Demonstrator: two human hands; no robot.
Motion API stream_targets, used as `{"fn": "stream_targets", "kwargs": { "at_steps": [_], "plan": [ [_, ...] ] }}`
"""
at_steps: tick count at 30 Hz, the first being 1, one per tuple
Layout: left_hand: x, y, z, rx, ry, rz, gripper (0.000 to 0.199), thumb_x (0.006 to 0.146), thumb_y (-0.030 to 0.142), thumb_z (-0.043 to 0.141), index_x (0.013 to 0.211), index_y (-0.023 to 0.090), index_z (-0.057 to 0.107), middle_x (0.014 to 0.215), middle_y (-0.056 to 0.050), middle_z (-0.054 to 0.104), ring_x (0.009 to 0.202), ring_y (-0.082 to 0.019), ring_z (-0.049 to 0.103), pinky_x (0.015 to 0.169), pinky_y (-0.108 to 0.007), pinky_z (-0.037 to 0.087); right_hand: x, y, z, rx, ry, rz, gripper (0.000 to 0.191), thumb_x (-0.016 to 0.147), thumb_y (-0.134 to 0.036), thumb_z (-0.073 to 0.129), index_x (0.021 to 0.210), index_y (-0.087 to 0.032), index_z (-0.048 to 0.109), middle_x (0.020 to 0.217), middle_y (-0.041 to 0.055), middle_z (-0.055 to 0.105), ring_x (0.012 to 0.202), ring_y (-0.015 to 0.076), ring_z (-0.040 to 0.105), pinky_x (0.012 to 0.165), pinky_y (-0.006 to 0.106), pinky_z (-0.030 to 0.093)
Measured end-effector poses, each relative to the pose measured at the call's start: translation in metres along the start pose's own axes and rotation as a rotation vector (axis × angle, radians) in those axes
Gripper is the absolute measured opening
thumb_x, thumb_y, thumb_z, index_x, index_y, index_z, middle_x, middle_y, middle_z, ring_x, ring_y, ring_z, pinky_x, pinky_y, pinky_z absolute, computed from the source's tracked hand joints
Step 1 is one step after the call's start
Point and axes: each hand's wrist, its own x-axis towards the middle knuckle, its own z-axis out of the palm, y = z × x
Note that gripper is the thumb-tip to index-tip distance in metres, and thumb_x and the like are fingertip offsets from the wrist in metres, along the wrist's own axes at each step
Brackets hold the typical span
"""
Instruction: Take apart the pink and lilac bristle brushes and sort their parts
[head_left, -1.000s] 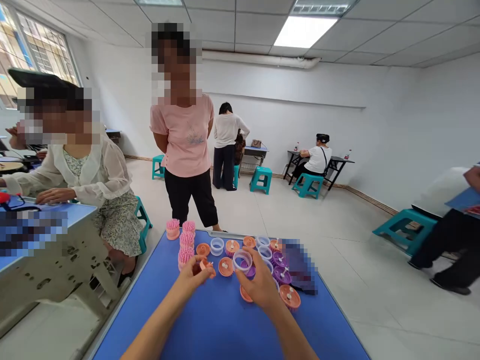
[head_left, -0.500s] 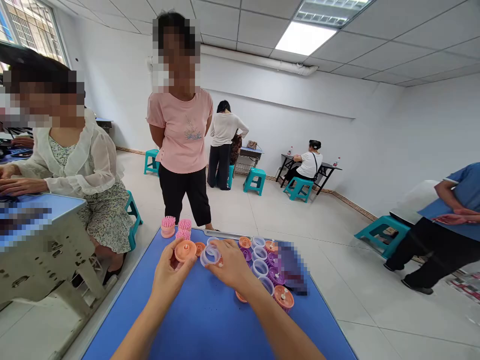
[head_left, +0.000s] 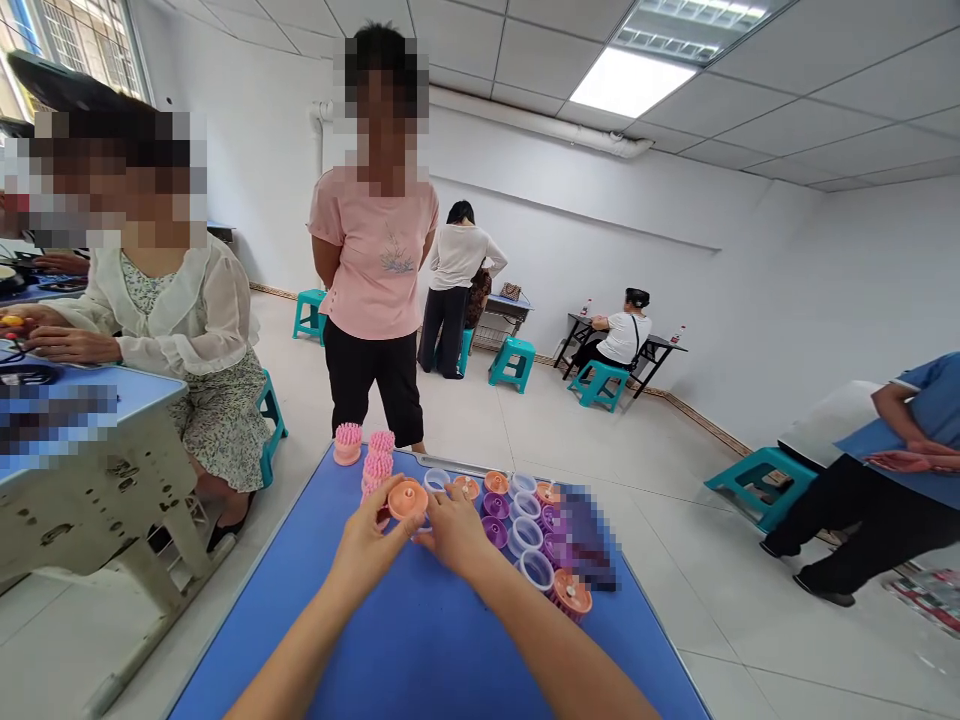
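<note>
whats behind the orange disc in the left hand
Behind the orange disc in the left hand stand pink bristle brush heads and a clear plastic ring. Whatever sits directly below the disc is covered by the hands.

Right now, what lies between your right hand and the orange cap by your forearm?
The head view shows a clear plastic ring between your right hand and that orange cap.
</note>
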Motion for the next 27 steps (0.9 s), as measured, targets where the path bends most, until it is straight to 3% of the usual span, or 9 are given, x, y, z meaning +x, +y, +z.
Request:
{"fn": "stream_targets", "kwargs": {
  "at_steps": [3,7,15,20,27],
  "plan": [
    [0.001,-0.009,0.005,-0.041,-0.097,0.010,0.056,0.062,0.034,0.065,0.113,0.016,0.051,0.123,-0.010,0.053,0.110,-0.024,0.053,0.094,-0.036,0.043,-0.004,0.003,0.000,-0.005,0.012,0.015,0.039,0.074,-0.030,0.061,0.109,-0.015,0.056,0.105,0.0120,0.061,0.107,0.0288,0.048,0.094,0.040,0.035],
    [0.004,-0.022,0.010,-0.002,-0.098,-0.039,0.057,0.057,0.024,0.064,0.112,0.015,0.052,0.119,-0.012,0.055,0.109,-0.026,0.053,0.091,-0.040,0.045,-0.010,0.008,-0.002,-0.003,0.018,0.028,0.039,0.073,-0.025,0.061,0.111,-0.014,0.054,0.106,0.0130,0.059,0.107,0.0286,0.046,0.091,0.040,0.037],
    [0.006,-0.034,0.011,0.389,-0.031,0.066,0.047,0.060,0.020,0.061,0.107,0.016,0.056,0.117,-0.013,0.058,0.110,-0.030,0.051,0.094,-0.044,0.040,-0.017,0.014,-0.003,-0.002,0.013,0.036,0.046,0.072,-0.020,0.061,0.117,-0.013,0.051,0.110,0.0141,0.057,0.109,0.0286,0.045,0.094,0.039,0.035],
    [0.007,-0.042,0.013,0.561,-0.110,0.120,0.044,0.068,0.023,0.057,0.111,0.018,0.053,0.117,-0.012,0.058,0.112,-0.028,0.051,0.094,-0.041,0.040,-0.021,0.016,-0.002,0.009,0.018,0.039,0.050,0.073,-0.019,0.059,0.121,-0.013,0.048,0.114,0.0147,0.055,0.111,0.0293,0.044,0.095,0.040,0.033],
    [0.006,-0.050,0.017,0.914,-0.188,0.146,0.046,0.080,0.025,0.046,0.124,0.011,0.041,0.125,-0.018,0.050,0.115,-0.026,0.048,0.094,-0.036,0.041,-0.021,0.018,-0.001,0.022,0.018,0.045,0.051,0.073,-0.018,0.059,0.123,-0.012,0.048,0.120,0.0162,0.051,0.116,0.0302,0.040,0.098,0.041,0.031]
  ]
}}
